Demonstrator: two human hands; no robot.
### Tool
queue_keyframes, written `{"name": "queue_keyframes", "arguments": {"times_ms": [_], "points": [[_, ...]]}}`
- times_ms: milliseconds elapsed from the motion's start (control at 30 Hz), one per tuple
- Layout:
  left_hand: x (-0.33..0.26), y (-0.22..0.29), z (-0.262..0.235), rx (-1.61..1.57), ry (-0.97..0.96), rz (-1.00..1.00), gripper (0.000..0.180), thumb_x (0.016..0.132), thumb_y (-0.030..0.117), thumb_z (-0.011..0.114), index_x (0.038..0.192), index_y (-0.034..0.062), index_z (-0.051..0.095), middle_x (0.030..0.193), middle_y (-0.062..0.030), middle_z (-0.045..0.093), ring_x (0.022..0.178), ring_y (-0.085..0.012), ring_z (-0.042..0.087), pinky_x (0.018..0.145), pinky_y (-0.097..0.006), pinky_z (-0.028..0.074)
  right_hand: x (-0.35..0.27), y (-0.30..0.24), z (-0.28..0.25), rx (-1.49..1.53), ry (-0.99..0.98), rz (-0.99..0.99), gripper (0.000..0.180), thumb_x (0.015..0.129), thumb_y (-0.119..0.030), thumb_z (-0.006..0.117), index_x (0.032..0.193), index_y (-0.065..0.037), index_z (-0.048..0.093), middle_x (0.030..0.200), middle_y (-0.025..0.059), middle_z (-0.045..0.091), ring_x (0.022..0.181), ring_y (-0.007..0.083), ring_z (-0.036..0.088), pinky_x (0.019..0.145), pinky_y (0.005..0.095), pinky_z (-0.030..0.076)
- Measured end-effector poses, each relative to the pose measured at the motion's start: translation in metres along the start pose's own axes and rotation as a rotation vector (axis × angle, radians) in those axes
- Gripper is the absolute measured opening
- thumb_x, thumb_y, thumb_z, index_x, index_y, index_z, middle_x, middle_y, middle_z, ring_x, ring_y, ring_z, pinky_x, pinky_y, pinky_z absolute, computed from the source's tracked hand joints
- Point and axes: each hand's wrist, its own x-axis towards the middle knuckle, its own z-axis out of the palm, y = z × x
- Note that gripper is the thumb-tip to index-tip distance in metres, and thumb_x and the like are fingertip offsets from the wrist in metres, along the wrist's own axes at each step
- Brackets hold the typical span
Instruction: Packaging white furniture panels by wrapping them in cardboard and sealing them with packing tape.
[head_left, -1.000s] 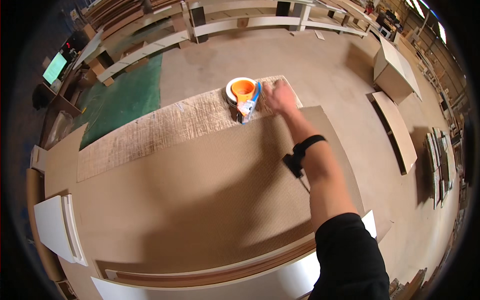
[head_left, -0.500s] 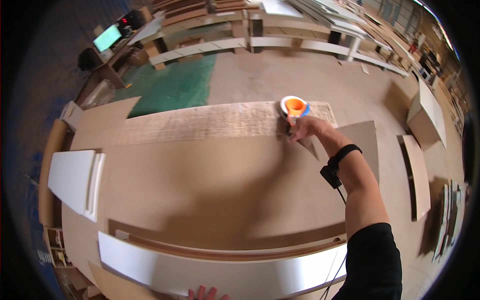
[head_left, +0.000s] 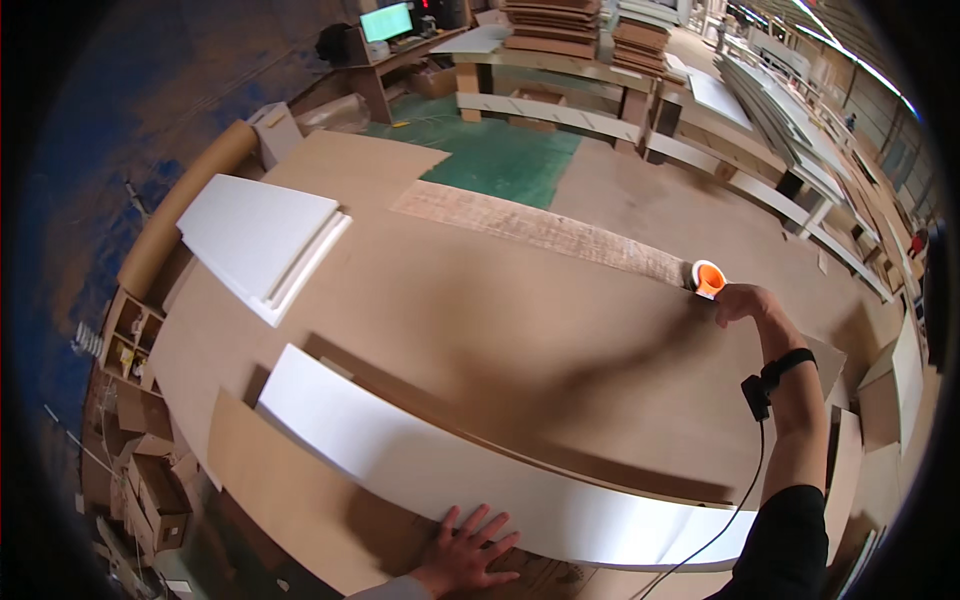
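Observation:
My right hand (head_left: 745,303) reaches far out on the right, its fingers curled against an orange tape dispenser (head_left: 711,281) with a white roll. The handle and some fingertips are hidden, but the hand appears to grip it. Beneath the dispenser is the right end of a long, rough wooden board (head_left: 540,228). My left hand (head_left: 468,555) lies with fingers spread at the near edge of a long white panel (head_left: 430,450), its fingertips on the white face. Beyond this panel spreads a large brown sheet (head_left: 480,320).
Stacked white panels (head_left: 262,235) lie at the left, beside a brown roll (head_left: 185,210). Low wooden racks (head_left: 545,112) with stacked boards stand at the back. A cardboard box (head_left: 158,495) sits at the lower left. A black cable (head_left: 735,515) hangs from my right wrist across the white panel.
The view has swung left, and the scene sits further right and tilted. My left hand shows more fully at the panel's edge. The tape dispenser has shifted toward the board's right end with my right hand.

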Motion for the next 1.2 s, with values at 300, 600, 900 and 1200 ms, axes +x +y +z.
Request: {"name": "queue_keyframes", "arguments": {"times_ms": [300,600,900,1200], "points": [[0.001,0.007,0.016,-0.039,-0.063,0.007,0.072,0.082,0.068,0.057,0.140,0.0265,0.046,0.153,-0.0047,0.034,0.142,-0.0307,0.029,0.113,-0.064,0.015,0.000,-0.108,-0.053,0.079,0.272,-0.094,0.068,0.071,-0.047,0.070,0.125,-0.007,0.062,0.128,0.0122,0.062,0.118,0.0308,0.058,0.099,0.0388,0.049],[-0.002,-0.007,0.021,0.053,-0.138,0.020,0.081,0.081,0.074,0.050,0.142,0.0223,0.047,0.157,-0.0066,0.029,0.147,-0.0294,0.020,0.115,-0.063,0.008,-0.303,-0.160,-0.043,0.465,0.591,-0.395,0.021,0.083,-0.023,0.063,0.095,-0.006,0.069,0.088,0.0133,0.068,0.083,0.0316,0.065,0.072,0.0390,0.052],[-0.006,0.002,0.017,-0.274,-0.039,0.112,0.043,0.087,0.043,0.063,0.121,0.0174,0.059,0.116,-0.0149,0.062,0.116,-0.0340,0.055,0.099,-0.059,0.038,-0.428,-0.378,0.199,0.401,0.761,-0.199,0.019,0.076,-0.017,0.060,0.095,-0.012,0.060,0.090,0.0072,0.060,0.087,0.0272,0.064,0.067,0.0379,0.055],[-0.043,0.092,-0.042,-0.442,-0.844,0.743,0.022,0.093,0.023,0.054,0.108,0.0108,0.066,0.087,-0.0169,0.068,0.078,-0.0372,0.066,0.071,-0.045,0.055,-0.379,-0.460,0.295,0.507,0.732,-0.077,0.027,0.077,-0.026,0.061,0.098,-0.009,0.059,0.101,0.0120,0.057,0.094,0.0292,0.061,0.077,0.0397,0.053]]}}
